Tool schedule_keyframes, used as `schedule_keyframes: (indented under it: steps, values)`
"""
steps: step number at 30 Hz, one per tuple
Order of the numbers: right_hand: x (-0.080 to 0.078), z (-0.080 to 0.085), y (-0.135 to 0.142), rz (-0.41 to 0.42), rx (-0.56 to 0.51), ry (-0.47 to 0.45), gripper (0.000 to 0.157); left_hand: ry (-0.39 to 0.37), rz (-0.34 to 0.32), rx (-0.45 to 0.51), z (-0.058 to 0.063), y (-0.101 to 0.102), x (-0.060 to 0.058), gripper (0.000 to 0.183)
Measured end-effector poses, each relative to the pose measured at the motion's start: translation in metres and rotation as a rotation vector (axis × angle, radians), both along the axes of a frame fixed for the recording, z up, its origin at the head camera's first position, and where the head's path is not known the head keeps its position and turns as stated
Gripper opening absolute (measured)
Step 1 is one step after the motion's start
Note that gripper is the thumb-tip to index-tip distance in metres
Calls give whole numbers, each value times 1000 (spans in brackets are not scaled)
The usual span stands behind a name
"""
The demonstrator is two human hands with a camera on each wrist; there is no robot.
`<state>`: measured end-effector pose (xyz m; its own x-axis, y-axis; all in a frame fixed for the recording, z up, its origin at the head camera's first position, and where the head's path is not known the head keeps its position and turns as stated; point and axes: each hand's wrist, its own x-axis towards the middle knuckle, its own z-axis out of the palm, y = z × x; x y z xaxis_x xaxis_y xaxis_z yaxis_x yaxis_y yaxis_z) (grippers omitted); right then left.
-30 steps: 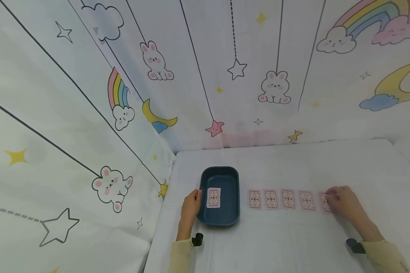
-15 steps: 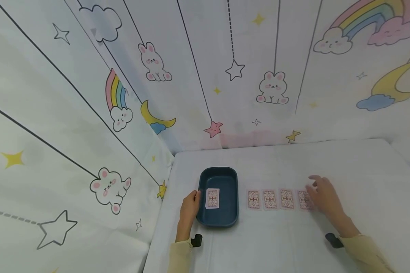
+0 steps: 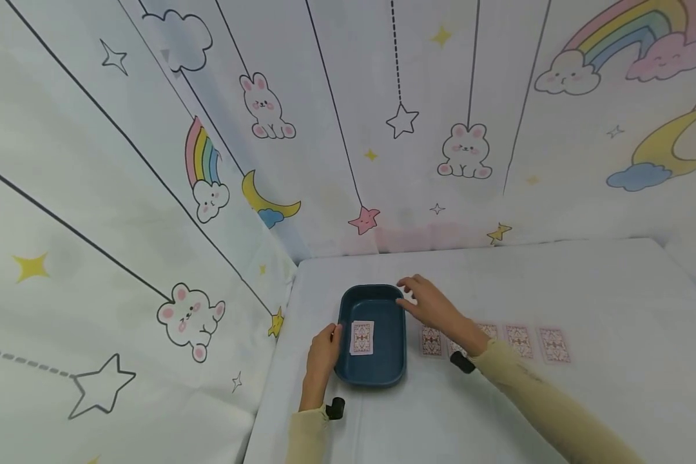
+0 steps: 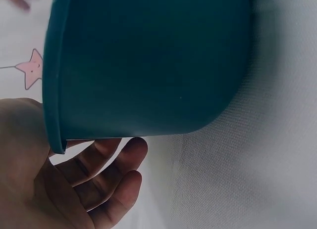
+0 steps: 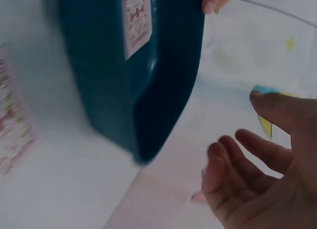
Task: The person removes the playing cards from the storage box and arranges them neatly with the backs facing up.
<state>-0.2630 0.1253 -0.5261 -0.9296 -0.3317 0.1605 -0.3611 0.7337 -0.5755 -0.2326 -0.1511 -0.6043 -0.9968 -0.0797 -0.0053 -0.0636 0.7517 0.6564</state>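
Observation:
A dark blue-green tray (image 3: 390, 341) stands on the left part of the white table. My left hand (image 3: 323, 351) grips its left rim; in the left wrist view the fingers (image 4: 126, 152) curl below the wall. Inside the tray lies a small pile of face-down playing cards (image 3: 362, 338) with red-patterned backs. Over the tray's far right corner is my right hand (image 3: 432, 304), nothing between its loosely bent fingers; the right wrist view has its thumb and fingers apart, beside the tray wall. Several more face-down playing cards (image 3: 519, 341) form a row right of the tray, partly covered by the right forearm.
The white-covered table (image 3: 615, 290) meets a fabric wall (image 3: 336, 129) printed with bunnies, stars and rainbows at the back and left. Black wrist cameras (image 3: 336, 408) sit at both cuffs. The right sleeve (image 3: 545, 399) crosses the front of the card row.
From the rightmost card, my right hand has swept left across the row to the tray's far right corner. That card lies in view again. My left hand has stayed on the rim.

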Motion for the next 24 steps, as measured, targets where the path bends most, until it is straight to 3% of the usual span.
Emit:
schedule_keyframes:
  steps: [6,12,20,24]
  values:
    - [-19,4,-64,150,200,-120,48,-1,-8,5,0,0,0,30]
    - [-28,-7,-101,239,415,-215,51,-5,-3,0,0,-1,-1,29]
    - [-31,-31,-120,196,528,-372,69,22,-20,-17,-1,-2,-1,30]
    - [-28,-36,-125,187,578,-390,79,28,-29,-20,0,-2,-1,30]
